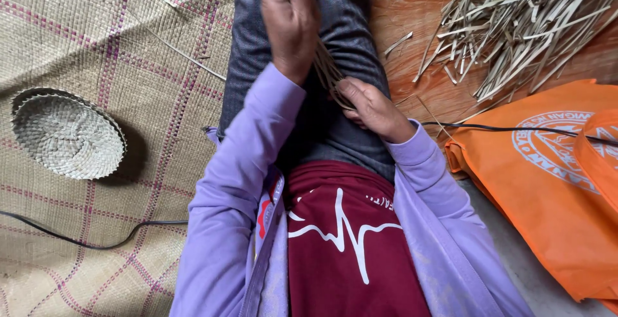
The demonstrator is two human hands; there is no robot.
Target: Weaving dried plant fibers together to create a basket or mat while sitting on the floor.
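Between left hand (291, 21) and right hand (372, 108) run dry strips (328, 72).

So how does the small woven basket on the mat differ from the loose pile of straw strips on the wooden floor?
The woven basket is a finished round, interlaced shape; the straw strips lie loose and scattered. The basket sits on the checked mat, far from both hands; the strips lie on the wooden floor. Both look like the same pale dried fibre.

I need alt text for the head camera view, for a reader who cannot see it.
Seen from above, a seated person's left hand and right hand grip a bundle of dry reed strips over the lap. A small woven basket lies on a woven mat; loose strips and an orange bag lie opposite.
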